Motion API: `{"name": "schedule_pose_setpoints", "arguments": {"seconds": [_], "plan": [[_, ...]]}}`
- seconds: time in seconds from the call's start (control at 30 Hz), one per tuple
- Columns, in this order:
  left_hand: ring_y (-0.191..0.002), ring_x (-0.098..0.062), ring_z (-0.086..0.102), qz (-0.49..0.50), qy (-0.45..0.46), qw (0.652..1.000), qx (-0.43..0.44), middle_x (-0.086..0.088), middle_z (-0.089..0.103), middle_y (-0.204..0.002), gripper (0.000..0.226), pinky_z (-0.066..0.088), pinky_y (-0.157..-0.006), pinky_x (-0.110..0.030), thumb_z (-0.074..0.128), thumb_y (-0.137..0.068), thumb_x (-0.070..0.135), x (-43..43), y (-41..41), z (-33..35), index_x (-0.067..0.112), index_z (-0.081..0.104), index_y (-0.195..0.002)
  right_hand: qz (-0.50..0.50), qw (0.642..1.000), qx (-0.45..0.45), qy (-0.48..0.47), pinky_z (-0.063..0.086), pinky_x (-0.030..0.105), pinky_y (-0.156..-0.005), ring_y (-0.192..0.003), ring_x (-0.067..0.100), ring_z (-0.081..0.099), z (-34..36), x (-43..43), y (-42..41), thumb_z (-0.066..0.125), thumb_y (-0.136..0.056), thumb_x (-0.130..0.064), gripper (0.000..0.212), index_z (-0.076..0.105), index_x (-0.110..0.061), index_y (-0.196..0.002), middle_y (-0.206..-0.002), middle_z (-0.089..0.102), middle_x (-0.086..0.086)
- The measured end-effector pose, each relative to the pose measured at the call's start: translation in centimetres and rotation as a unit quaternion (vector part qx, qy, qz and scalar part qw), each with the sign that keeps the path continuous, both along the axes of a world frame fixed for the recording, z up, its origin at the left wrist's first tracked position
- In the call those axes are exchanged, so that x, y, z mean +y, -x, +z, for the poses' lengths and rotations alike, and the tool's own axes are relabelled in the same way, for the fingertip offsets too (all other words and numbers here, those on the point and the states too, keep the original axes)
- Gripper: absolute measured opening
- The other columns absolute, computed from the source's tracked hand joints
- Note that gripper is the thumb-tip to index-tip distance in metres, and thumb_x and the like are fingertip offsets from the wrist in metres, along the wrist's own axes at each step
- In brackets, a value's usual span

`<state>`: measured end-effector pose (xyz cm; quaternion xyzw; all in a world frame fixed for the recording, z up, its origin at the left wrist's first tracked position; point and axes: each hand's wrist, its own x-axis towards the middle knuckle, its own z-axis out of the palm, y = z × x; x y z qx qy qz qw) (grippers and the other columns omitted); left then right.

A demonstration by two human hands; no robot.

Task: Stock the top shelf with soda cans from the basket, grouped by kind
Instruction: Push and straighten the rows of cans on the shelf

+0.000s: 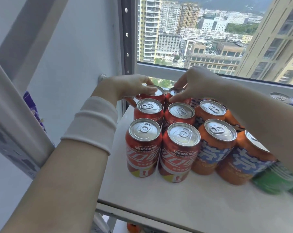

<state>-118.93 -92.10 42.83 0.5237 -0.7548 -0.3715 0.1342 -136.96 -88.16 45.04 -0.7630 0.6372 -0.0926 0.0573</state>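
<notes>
Nearest the window (209, 31) on the shelf (159, 195), the left hand (134, 84) grips the end cola can (156, 95); the right hand (198, 81) grips the next cola can (174, 91).

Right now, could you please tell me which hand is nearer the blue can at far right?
Right. The right hand grips the back-right cola can, left of the blue can; the left hand grips the back-left cola can, farther away.

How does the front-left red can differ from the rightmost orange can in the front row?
The front-left red can bears white script and FIFA WORLD CUP text; the rightmost orange can bears blue-and-white characters. The red can's lid shows whole; the orange can's is partly hidden by the right forearm. Both stand upright on the shelf.
</notes>
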Motion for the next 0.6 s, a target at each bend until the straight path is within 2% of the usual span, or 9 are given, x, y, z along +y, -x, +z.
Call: {"name": "schedule_pose_setpoints", "arguments": {"seconds": [0.17, 0.47, 0.53, 0.6], "plan": [[-0.078, -0.012, 0.058, 0.015, 0.000, 1.000, 0.024, 0.001, 0.057, -0.094, 0.017, 0.054, -0.049, -0.019, 0.044, -0.097, 0.029, -0.2, -0.1, -0.3, 0.024, 0.051, -0.112, -0.001, 1.000, -0.007, 0.000, 0.042, 0.024, -0.080, -0.100, 0.019, 0.061, 0.0, 0.1, -0.1, 0.078, -0.065, -0.043, 0.058, 0.068, -0.008, -0.109, -0.113, 0.067, 0.003], [-0.070, -0.009, 0.056, 0.029, 0.021, 0.999, 0.016, 0.004, 0.059, -0.086, 0.021, 0.049, -0.041, -0.015, 0.034, -0.101, 0.024, -0.1, 1.2, -0.3, 0.025, 0.054, -0.109, -0.005, 1.000, -0.012, 0.001, 0.043, 0.027, -0.081, -0.104, 0.022, 0.059, -0.3, 0.1, 0.4, 0.074, -0.071, -0.046, 0.058, 0.066, -0.008, -0.114, -0.117, 0.066, 0.005], [-0.073, -0.010, 0.056, 0.033, 0.021, 0.999, 0.003, 0.003, 0.059, -0.089, 0.024, 0.051, -0.049, -0.019, 0.032, -0.102, 0.024, 0.2, 1.2, -0.4, 0.022, 0.053, -0.112, 0.000, 1.000, -0.010, -0.003, 0.044, 0.029, -0.086, -0.108, 0.025, 0.059, -0.2, 0.5, 0.4, 0.069, -0.075, -0.049, 0.061, 0.064, -0.005, -0.116, -0.120, 0.064, 0.007], [-0.088, -0.017, 0.056, 0.031, 0.047, 0.998, -0.029, -0.001, 0.060, -0.103, 0.032, 0.049, -0.070, -0.028, 0.032, -0.101, 0.027, 0.6, 1.1, 0.0, 0.017, 0.051, -0.125, -0.001, 1.000, -0.026, -0.003, 0.039, 0.024, -0.087, -0.111, 0.021, 0.057, 0.4, 1.5, 1.0, 0.065, -0.077, -0.050, 0.063, 0.059, -0.008, -0.123, -0.125, 0.061, 0.004]]}}
